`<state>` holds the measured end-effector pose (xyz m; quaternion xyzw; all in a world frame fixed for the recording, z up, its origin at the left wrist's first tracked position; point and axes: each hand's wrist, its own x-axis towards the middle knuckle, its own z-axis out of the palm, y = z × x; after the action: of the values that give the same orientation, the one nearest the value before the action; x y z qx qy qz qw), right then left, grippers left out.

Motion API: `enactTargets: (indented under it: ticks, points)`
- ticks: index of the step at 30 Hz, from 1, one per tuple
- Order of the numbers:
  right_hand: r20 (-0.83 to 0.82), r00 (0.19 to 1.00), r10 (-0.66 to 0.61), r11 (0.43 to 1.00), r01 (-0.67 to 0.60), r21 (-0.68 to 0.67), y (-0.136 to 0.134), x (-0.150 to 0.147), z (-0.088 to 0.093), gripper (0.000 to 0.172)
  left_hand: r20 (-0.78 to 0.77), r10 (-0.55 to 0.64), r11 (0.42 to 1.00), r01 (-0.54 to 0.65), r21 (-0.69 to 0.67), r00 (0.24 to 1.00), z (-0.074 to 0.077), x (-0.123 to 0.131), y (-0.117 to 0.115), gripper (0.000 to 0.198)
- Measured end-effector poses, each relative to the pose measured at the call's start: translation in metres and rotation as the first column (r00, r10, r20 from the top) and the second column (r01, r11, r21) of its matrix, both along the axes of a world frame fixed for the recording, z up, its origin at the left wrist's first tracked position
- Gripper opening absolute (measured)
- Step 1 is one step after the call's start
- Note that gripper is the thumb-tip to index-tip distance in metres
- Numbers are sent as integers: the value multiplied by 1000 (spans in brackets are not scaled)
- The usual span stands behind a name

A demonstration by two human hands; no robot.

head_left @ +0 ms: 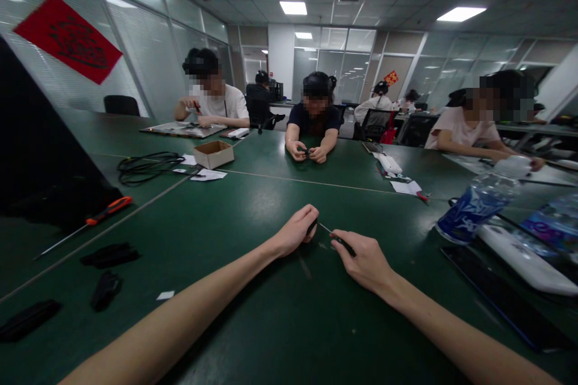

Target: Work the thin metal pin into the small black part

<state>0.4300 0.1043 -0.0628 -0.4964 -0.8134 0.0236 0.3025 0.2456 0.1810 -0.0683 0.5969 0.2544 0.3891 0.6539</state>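
Note:
My left hand (294, 232) is closed around a small black part (312, 226), most of which the fingers hide. In my right hand (361, 255) is a small screwdriver (345, 245) with a dark handle, gripped between thumb and fingers. Its thin metal shaft points left toward the black part; whether the tip touches it I cannot tell. Both hands are just above the green table (271, 325), near its middle.
Left lie an orange-handled screwdriver (108, 211), three black pieces (106, 290), a cable coil (147, 167) and an open cardboard box (214, 154). Right are a water bottle (479, 204), a dark phone-like slab (501, 295) and a white device (526, 258). Co-workers (312, 120) sit opposite.

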Motion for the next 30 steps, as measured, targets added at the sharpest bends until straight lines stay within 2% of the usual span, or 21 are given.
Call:
enactTargets:
  ticks: [4, 22, 30]
  points:
    - [36, 999, 27, 1000, -27, -14, -1, 1, 3, 28, -23, -20, 1000, 20, 0, 1000, 0, -2, 0, 33]
    - [58, 983, 173, 985, -174, 5, -5, 5, 3, 26, 74, -259, 958, 266, -105, 963, 2, -10, 4, 23]
    - [44, 985, 164, 986, -163, -27, -5, 5, 4, 26, 91, -284, 944, 295, -148, 955, 7, -10, 4, 23]
